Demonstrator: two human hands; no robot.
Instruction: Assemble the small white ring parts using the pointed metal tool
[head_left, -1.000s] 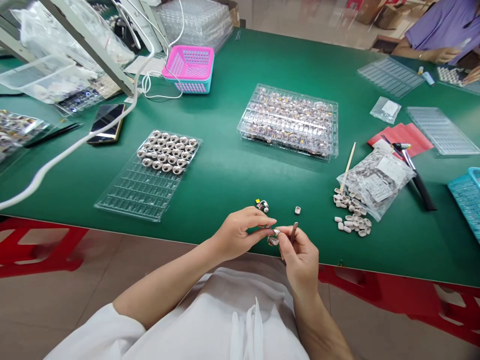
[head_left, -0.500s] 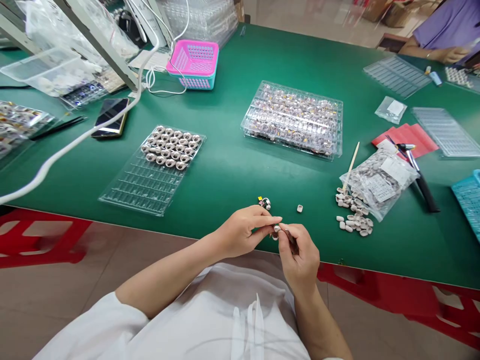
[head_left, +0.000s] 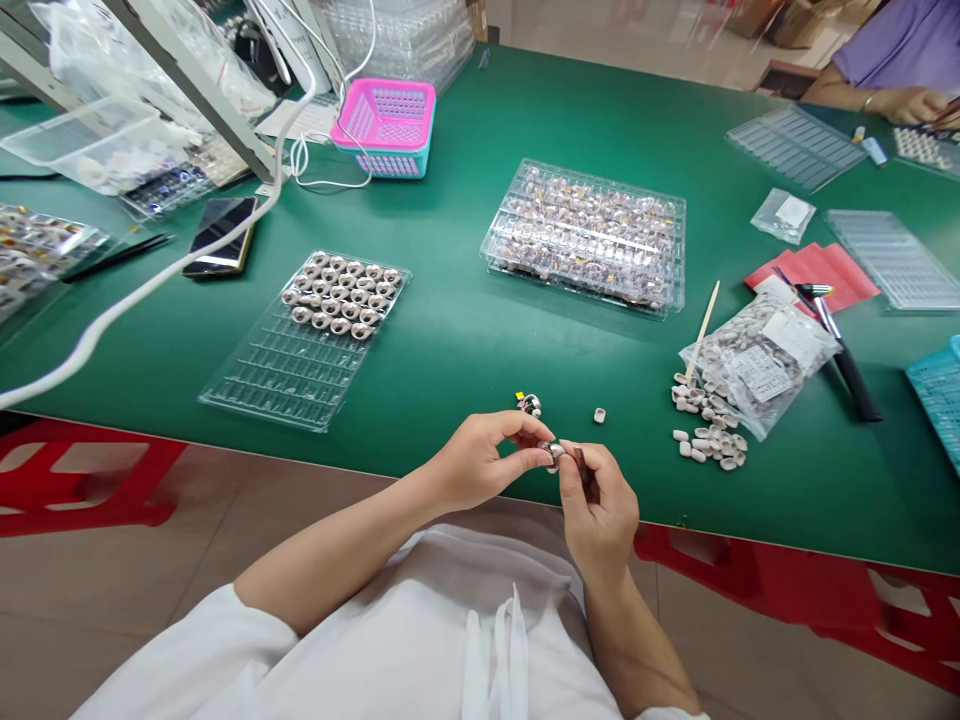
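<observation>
Since the small shiny part [head_left: 553, 453] sits between both sets of fingertips, over the near edge of the green table [head_left: 442, 350], grip control is probably the whole step. Left hand [head_left: 480, 462]: narrow thumb-and-finger pinch on the part's left side. Right hand [head_left: 604, 512]: thumb and finger meet its other side, with a thin dark tool [head_left: 582, 470] tucked in the same hand. Fingers cover much of the tool; can't tell what its end touches.

My take: brace with the left, make small moves with the right, press light and square. A skewed push could mark the part or pop it loose. Farther in over the table is safer for drops.

Wired piece [head_left: 529, 404] lies just beyond the left fingers, so mind it. Lone pale cap [head_left: 599, 415] is near the right hand; cap pile [head_left: 716, 443] is farther right, by the clear bag [head_left: 761, 360]. Clear tray [head_left: 274, 370] with round shells [head_left: 340, 326] is well off left.
</observation>
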